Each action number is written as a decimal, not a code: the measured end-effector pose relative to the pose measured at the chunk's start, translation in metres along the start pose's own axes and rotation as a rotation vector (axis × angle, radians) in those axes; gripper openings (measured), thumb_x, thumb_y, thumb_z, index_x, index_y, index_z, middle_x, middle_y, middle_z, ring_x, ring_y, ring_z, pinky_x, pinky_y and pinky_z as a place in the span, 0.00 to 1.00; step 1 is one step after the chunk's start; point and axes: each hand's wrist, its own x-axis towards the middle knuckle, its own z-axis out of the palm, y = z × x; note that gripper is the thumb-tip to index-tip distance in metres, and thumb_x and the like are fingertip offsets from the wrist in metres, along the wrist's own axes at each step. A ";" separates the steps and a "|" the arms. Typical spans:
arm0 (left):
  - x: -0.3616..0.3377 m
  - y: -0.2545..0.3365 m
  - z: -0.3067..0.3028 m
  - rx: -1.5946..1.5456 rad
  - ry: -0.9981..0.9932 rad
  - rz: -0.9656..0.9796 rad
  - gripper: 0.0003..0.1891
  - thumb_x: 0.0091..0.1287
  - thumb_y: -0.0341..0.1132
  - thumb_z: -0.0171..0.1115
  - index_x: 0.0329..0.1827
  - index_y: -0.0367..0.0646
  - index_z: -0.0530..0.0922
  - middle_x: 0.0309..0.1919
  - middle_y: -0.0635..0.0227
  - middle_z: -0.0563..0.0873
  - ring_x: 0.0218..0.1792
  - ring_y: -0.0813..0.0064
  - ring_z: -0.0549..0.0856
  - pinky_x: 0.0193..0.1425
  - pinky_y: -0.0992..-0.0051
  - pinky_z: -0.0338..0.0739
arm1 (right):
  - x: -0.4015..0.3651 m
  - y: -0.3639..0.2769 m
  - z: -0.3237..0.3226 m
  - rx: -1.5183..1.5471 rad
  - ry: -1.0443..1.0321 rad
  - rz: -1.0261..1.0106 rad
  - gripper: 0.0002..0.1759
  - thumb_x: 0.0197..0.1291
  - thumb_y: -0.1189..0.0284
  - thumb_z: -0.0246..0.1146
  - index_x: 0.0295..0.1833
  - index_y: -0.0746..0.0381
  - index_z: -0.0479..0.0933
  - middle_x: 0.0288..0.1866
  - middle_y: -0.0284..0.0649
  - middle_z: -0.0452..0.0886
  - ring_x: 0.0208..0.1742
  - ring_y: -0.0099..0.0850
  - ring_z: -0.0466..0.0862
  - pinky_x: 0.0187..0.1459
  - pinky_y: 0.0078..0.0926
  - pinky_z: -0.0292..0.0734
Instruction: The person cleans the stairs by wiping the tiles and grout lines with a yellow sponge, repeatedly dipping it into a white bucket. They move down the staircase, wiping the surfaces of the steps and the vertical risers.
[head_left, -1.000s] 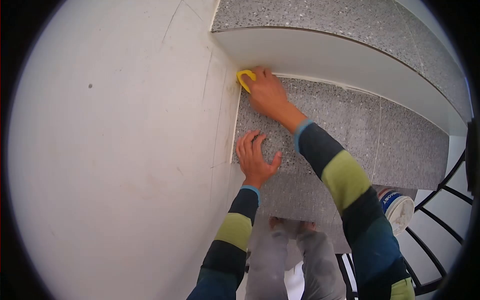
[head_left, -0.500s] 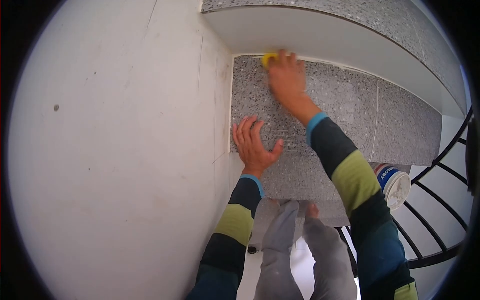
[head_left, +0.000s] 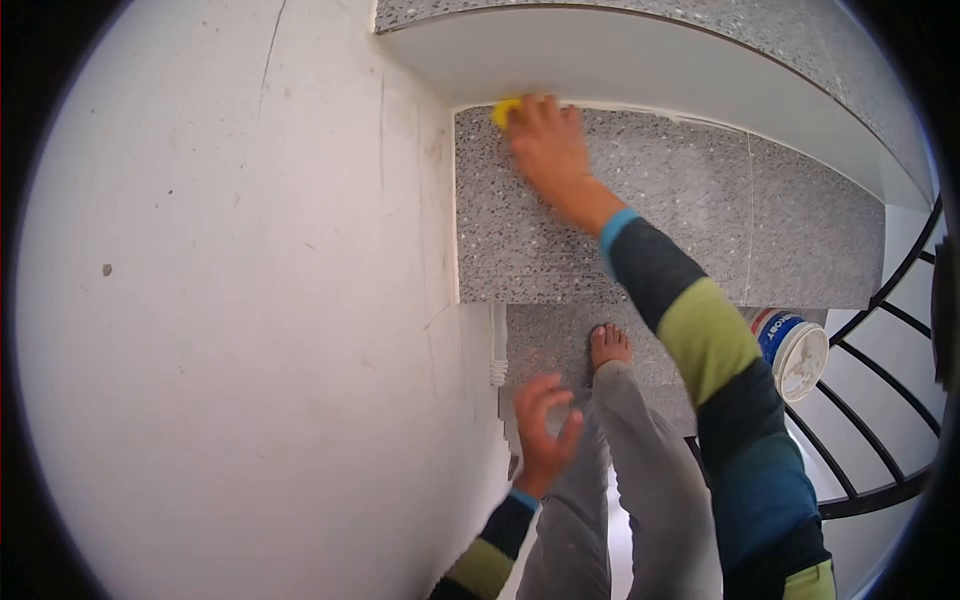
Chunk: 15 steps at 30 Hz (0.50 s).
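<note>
My right hand [head_left: 552,150] is closed on a small yellow sponge [head_left: 507,112], partly hidden by the fingers. It presses the sponge to the speckled grey stair tread [head_left: 650,200], at the back edge where the tread meets the white riser [head_left: 640,65]. My left hand [head_left: 545,435] hangs in the air over my left leg, below the tread's front edge. Its fingers are apart and slightly curled, a bit blurred, with nothing in them.
A white wall [head_left: 250,300] with scuffs runs along the left. To the right, a paint bucket [head_left: 800,362] stands on a lower step beside the black railing [head_left: 885,395]. My bare foot [head_left: 610,345] rests on the step below.
My left hand has lifted off the tread and moved down toward my legs. My right hand has slid left with the sponge along the back edge. A foot has shifted forward.
</note>
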 end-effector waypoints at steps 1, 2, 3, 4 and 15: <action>-0.023 0.010 0.000 -0.106 -0.040 -0.069 0.19 0.61 0.47 0.60 0.44 0.39 0.76 0.53 0.55 0.75 0.58 0.55 0.71 0.64 0.60 0.62 | -0.006 0.009 -0.006 -0.057 0.012 0.050 0.13 0.52 0.72 0.57 0.43 0.65 0.78 0.47 0.44 0.74 0.50 0.41 0.74 0.45 0.48 0.70; -0.039 0.025 0.001 -0.216 -0.068 -0.136 0.20 0.60 0.47 0.60 0.45 0.39 0.76 0.54 0.55 0.75 0.59 0.56 0.71 0.64 0.61 0.62 | -0.004 0.010 -0.017 -0.053 0.014 0.033 0.13 0.52 0.72 0.57 0.43 0.65 0.78 0.47 0.44 0.74 0.50 0.41 0.74 0.45 0.48 0.70; -0.048 0.047 0.000 -0.302 -0.123 -0.100 0.20 0.60 0.47 0.59 0.46 0.40 0.76 0.54 0.54 0.75 0.59 0.55 0.71 0.65 0.59 0.60 | 0.000 0.013 -0.033 0.003 -0.166 0.112 0.14 0.51 0.74 0.56 0.45 0.64 0.77 0.47 0.45 0.73 0.48 0.42 0.75 0.44 0.47 0.71; -0.052 0.069 0.000 -0.387 -0.180 -0.052 0.20 0.60 0.47 0.58 0.48 0.40 0.76 0.54 0.54 0.75 0.60 0.54 0.71 0.66 0.57 0.58 | 0.007 0.016 -0.042 0.051 -0.342 0.193 0.16 0.51 0.76 0.56 0.48 0.64 0.76 0.47 0.47 0.73 0.47 0.43 0.75 0.44 0.45 0.72; -0.055 0.130 0.020 -0.627 -0.622 0.024 0.28 0.60 0.53 0.53 0.59 0.44 0.71 0.63 0.57 0.70 0.68 0.54 0.63 0.71 0.51 0.47 | -0.012 0.025 -0.023 0.161 -0.126 0.099 0.15 0.48 0.74 0.59 0.44 0.64 0.78 0.47 0.49 0.72 0.47 0.44 0.74 0.45 0.42 0.71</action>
